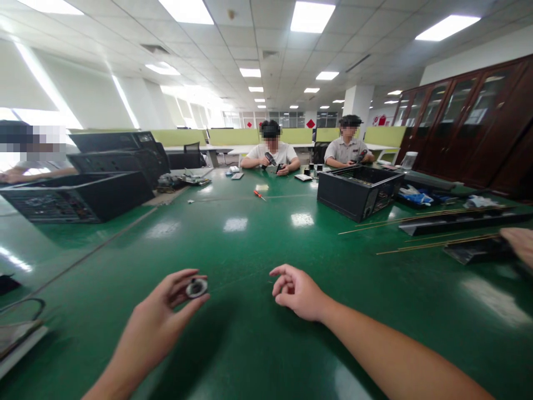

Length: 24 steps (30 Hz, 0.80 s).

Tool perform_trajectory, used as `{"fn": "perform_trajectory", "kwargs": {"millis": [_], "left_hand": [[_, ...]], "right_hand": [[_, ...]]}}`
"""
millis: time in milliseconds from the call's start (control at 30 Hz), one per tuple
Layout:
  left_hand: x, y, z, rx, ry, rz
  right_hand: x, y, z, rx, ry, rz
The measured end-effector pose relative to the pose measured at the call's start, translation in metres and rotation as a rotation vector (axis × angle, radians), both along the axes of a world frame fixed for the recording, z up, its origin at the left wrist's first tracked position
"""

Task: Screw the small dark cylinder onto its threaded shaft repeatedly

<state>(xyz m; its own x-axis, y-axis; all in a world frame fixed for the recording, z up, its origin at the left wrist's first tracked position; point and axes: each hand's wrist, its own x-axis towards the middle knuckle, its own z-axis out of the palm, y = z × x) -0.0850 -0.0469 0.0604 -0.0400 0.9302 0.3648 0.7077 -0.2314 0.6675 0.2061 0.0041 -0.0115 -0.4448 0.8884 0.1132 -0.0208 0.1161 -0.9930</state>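
Note:
My left hand is closed on a small round part with a pale grey rim and a dark middle. Thumb and fingers grip it by its edge, above the green tabletop; its exact kind is not clear. To the right, my right hand hovers over the table, apart from the part. Its fingers are loosely curled and spread from the thumb, and nothing shows in them.
A red screwdriver lies farther back. Black computer cases stand at the left and right. Thin brass-coloured rods and black metal channels lie at the right, near another person's hand. Several people sit around the table.

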Motion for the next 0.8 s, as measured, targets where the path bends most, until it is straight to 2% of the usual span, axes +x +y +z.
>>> {"fn": "perform_trajectory", "kwargs": {"millis": [67,133,200,267,367,500,600,800], "left_hand": [[0.036,0.016,-0.004,-0.057,-0.055,-0.171],[0.068,0.025,-0.008,-0.014,-0.023,-0.331],[0.087,0.027,-0.013,0.069,0.003,-0.44],[0.093,0.025,-0.02,0.117,0.001,-0.493],[0.087,0.021,-0.031,0.116,-0.004,-0.501],[0.077,0.02,-0.043,0.114,0.012,-0.411],[0.078,0.019,-0.045,0.107,0.028,-0.38],[0.08,0.017,-0.045,0.106,0.028,-0.395]], "right_hand": [[0.004,0.003,-0.002,0.097,-0.022,-0.095],[0.006,0.002,-0.003,0.209,-0.078,-0.14],[0.006,-0.002,-0.003,0.341,-0.169,-0.166],[0.005,-0.007,-0.002,0.437,-0.247,-0.182],[0.003,-0.011,-0.001,0.452,-0.289,-0.164],[0.002,-0.012,0.0,0.441,-0.269,-0.195],[0.003,-0.013,0.003,0.473,-0.271,-0.217],[0.003,-0.02,0.012,0.61,-0.367,-0.247]]}}
